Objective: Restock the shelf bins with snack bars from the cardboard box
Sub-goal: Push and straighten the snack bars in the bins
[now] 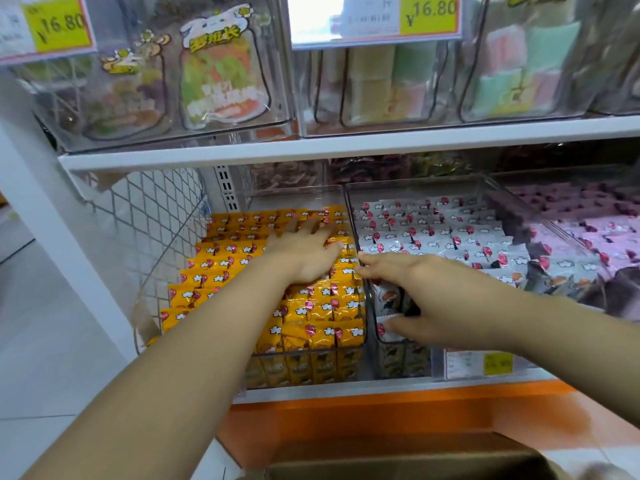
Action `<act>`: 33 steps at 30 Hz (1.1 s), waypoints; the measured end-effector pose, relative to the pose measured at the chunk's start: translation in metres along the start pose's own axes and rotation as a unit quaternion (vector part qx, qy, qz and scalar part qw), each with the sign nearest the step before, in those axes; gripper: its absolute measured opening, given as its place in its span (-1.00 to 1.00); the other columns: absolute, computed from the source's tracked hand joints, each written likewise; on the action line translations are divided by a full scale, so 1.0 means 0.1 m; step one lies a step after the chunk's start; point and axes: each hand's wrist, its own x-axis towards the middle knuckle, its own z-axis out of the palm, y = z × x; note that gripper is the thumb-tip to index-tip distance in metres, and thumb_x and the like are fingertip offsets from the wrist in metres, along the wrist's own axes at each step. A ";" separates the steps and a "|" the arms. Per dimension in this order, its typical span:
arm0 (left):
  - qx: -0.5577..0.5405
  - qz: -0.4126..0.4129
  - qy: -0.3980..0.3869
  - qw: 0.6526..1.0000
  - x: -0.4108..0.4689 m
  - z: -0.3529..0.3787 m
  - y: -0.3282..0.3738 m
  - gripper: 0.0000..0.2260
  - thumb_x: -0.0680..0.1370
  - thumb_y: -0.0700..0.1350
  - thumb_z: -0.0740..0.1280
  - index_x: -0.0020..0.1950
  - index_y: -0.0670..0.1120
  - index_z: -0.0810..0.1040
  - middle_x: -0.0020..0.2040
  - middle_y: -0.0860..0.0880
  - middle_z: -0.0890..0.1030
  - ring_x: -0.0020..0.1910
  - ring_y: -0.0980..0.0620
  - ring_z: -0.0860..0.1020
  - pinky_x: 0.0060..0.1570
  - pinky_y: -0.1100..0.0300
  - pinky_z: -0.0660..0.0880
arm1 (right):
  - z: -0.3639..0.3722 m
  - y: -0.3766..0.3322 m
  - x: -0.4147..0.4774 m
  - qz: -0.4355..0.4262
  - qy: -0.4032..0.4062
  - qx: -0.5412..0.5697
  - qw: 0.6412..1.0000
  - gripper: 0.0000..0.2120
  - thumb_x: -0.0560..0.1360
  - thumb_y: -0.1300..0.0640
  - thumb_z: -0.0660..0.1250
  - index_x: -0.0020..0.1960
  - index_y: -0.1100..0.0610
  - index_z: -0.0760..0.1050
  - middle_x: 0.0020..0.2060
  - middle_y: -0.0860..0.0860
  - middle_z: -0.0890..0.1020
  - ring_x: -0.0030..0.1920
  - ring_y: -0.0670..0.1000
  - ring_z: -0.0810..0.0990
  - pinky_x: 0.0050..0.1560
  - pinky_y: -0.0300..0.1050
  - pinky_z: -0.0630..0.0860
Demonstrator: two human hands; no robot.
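The yellow snack-bar wrappers (pixel 225 261) in front of me are shiny film that catches the light. The white snack-bar wrappers (pixel 450 237) beside them have the same gloss, and so do the pink snack-bar wrappers (pixel 595 233). The clear rectangular shelf bins (pixel 298 370) holding them are smooth, hard-looking transparent plastic with faint reflections on the walls. The white shelf board (pixel 346 147) above looks like smooth painted metal, and the white wire mesh side panel (pixel 162 209) is thin coated wire. Below, the orange base panel (pixel 381 414) has a soft sheen. The brown cardboard box (pixel 398 455) near me is dull and matt. The yellow price label (pixel 429 12) looks like paper behind a clear cover. The pale floor tiles (pixel 41 341) are smooth, slightly glossy.
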 end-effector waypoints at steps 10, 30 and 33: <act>-0.019 -0.043 -0.046 0.998 0.33 0.04 0.00 -0.48 0.60 0.28 -0.14 0.54 0.21 -0.11 0.56 0.09 -0.19 0.54 -0.14 -0.17 0.45 -0.27 -0.18 | 0.06 0.03 -0.01 0.003 0.003 -0.001 1.000 -0.28 0.49 -0.08 0.32 0.51 -0.21 -0.02 0.49 -0.31 0.00 0.46 -0.20 0.14 0.39 -0.18 0.26; 0.001 -0.168 0.009 0.986 -0.15 0.00 -0.91 -0.30 0.49 0.44 -0.15 0.55 0.15 -0.05 0.57 -0.13 -0.06 0.53 -0.22 0.01 0.47 -0.13 0.04 | -0.03 -0.07 0.03 0.023 0.027 0.025 0.999 -0.41 0.50 -0.04 0.33 0.47 -0.16 0.20 0.46 -0.25 0.22 0.36 -0.14 0.35 0.34 -0.10 0.38; -0.005 -0.177 -0.013 0.984 -0.14 -0.01 -0.94 -0.27 0.48 0.45 -0.17 0.56 0.11 -0.11 0.57 -0.13 -0.03 0.52 -0.20 0.05 0.47 -0.08 0.09 | -0.02 -0.06 0.04 0.026 0.028 0.024 0.999 -0.41 0.50 -0.04 0.33 0.47 -0.14 0.20 0.46 -0.24 0.22 0.35 -0.13 0.37 0.32 -0.09 0.40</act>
